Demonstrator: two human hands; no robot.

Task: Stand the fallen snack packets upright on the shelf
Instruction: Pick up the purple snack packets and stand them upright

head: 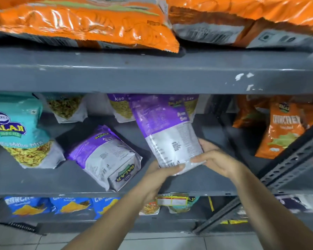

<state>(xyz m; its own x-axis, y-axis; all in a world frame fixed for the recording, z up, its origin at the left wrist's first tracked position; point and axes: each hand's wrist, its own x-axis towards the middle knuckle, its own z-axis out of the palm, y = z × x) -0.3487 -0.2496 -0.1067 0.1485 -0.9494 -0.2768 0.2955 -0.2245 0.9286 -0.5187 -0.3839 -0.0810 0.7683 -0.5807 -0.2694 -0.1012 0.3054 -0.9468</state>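
Observation:
A purple and white snack packet (163, 130) is held tilted above the middle grey shelf (43, 179), its back side toward me and its top leaning to the upper left. My left hand (161, 175) grips its lower edge from the front. My right hand (215, 157) holds its lower right side. A second purple packet (105, 156) lies flat on the same shelf to the left. Two more purple packets (120, 109) stand upright at the back, partly hidden.
A teal mix packet (20, 130) stands at the left, with another one (67, 109) behind it. Orange packets (282, 130) stand at the right beside a slanted metal brace (293, 161). Large orange bags (83, 22) lie on the upper shelf. Blue packets (49, 206) fill the lower shelf.

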